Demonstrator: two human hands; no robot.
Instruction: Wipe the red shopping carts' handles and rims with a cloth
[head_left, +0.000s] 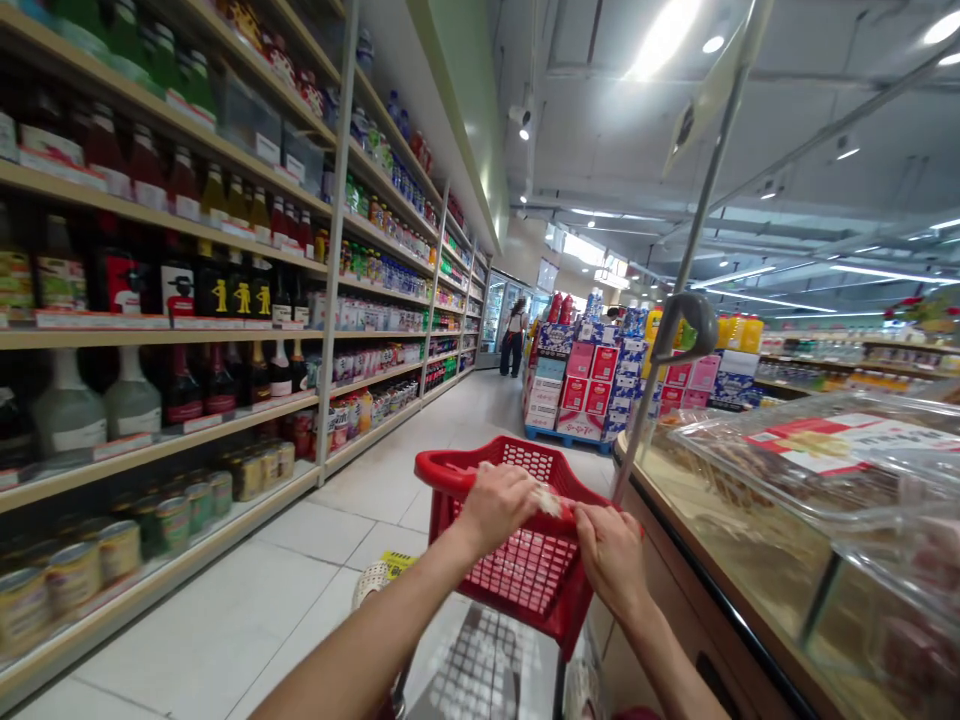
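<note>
Two bare hands make up my grip from this distance, and both are curled over one thing: the broad, curved red plastic handle (446,475) of a red shopping cart (517,575) with a lattice-walled basket. The left hand (499,505) lies palm down near the middle of that bar, the right hand (611,555) close to its right end; I read both as grasping, though how hard they press I cannot tell. A crumpled whitish scrap (550,498) shows beside the left hand, too blurred for me to name.

The relation I judge any steering to turn on is this: the handle's long axis runs crosswise, left to right, straight in front of me, with the basket below and beyond it. On the right, a brown-fronted display counter (694,600) with clear panels stands just beside the cart, and the right hand is the nearer one to it; I cannot make out the gap.

On the left, pale tiled floor (307,570) separates the cart from tall beige shelving (187,338) of bottles and cans. Far ahead, stacked pink, red and blue-and-white cartons (577,380) stand right of the lane, so the wider room lies to their left, towards a distant person (515,335) in dark trousers
</note>
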